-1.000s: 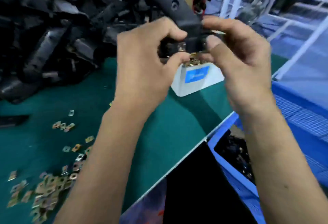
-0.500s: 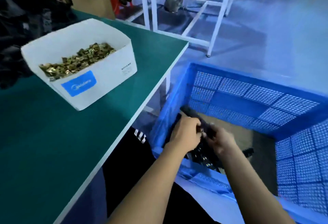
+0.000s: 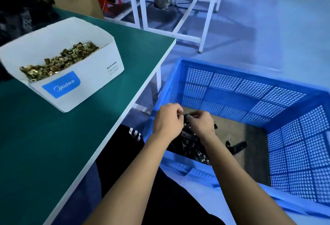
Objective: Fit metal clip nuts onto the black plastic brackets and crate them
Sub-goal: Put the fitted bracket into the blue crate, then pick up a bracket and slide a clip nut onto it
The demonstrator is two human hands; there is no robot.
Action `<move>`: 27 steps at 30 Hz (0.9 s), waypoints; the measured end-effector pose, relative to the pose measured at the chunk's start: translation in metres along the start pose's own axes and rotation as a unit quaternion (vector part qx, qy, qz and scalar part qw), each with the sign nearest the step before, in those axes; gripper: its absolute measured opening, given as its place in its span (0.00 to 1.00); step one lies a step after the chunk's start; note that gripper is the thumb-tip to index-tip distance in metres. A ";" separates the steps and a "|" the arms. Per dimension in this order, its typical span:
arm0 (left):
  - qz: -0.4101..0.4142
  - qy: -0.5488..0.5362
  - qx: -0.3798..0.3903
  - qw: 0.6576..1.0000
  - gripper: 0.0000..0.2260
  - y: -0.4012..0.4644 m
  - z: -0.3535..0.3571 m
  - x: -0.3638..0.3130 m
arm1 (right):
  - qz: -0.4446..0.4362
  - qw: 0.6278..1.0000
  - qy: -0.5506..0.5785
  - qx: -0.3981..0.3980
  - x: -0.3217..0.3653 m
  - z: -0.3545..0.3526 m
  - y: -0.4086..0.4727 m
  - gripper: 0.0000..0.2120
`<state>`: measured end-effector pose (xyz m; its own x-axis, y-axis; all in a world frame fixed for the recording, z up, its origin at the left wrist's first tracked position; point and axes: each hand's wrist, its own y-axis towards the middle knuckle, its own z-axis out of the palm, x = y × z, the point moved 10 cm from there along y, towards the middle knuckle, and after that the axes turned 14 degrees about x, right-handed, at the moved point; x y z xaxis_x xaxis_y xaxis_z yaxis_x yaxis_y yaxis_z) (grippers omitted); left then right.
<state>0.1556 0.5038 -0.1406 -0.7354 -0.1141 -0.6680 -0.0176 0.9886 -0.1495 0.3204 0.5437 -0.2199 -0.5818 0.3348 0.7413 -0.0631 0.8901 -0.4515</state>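
Both your left hand [image 3: 167, 123] and right hand [image 3: 201, 124] grip one black bracket [image 3: 186, 117] over the blue crate [image 3: 250, 92], lower right. Drop it roughly and a clip nut may pop off.

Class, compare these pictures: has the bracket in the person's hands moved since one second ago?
Yes. The bracket went from above the white box on the table down into the blue crate beside it.
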 end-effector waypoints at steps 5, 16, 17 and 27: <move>0.120 -0.088 -0.151 0.977 0.07 -0.041 -0.115 -0.046 | -0.235 0.967 -0.033 -0.094 0.139 -0.030 -0.066 0.04; 0.012 -0.069 -0.460 0.885 0.05 -0.266 -0.323 0.069 | -0.547 0.809 -0.141 0.162 0.357 0.193 -0.260 0.07; -0.022 -0.064 -0.474 0.878 0.05 -0.288 -0.332 0.089 | -0.545 0.788 -0.192 0.213 0.361 0.228 -0.274 0.05; -0.330 0.084 -0.593 0.730 0.13 -0.533 -0.370 0.256 | -0.559 0.475 -0.491 0.470 0.328 0.439 -0.443 0.16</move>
<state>-0.2742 -0.0159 0.0380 -0.3736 -0.6881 -0.6220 -0.9057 0.1256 0.4050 -0.1985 0.1238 0.0055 0.1726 -0.9010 0.3981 -0.8428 -0.3443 -0.4138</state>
